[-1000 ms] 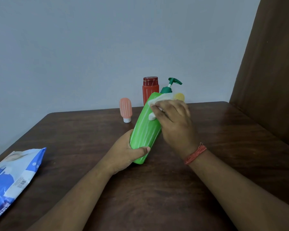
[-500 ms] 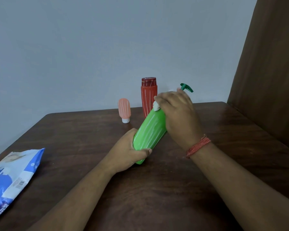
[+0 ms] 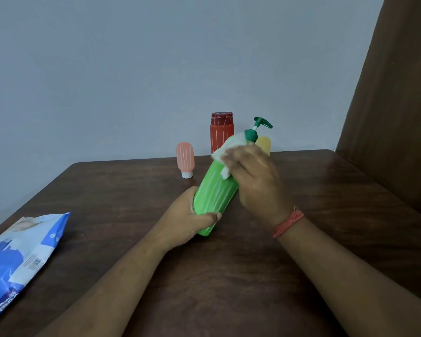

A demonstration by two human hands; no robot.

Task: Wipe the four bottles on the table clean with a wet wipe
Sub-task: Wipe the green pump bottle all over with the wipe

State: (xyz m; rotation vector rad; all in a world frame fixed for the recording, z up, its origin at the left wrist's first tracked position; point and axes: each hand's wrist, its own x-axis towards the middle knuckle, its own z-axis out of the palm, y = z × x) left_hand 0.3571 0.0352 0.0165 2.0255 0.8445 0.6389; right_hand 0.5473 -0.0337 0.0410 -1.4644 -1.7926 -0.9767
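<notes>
Head view: wiping the green pump bottle near its neck.

At centre frame our left hand (image 3: 185, 223) grips the base of the tilted green bottle (image 3: 214, 190), bracing it so the side faces us. Our right hand (image 3: 253, 176) pinches the wet wipe (image 3: 225, 154) against the upper body, just under the pump (image 3: 258, 128). Half a second ago that hand covered the neck; now it sits lower, exposing the pump. The pink bottle (image 3: 185, 158), red bottle (image 3: 221, 131) and yellow bottle (image 3: 263, 143) stand behind; the wipe pack (image 3: 17, 259) lies lower left on the table (image 3: 229, 288).

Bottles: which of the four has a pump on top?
The green bottle, held tilted in both hands; the pink, red and yellow ones have none.
</notes>
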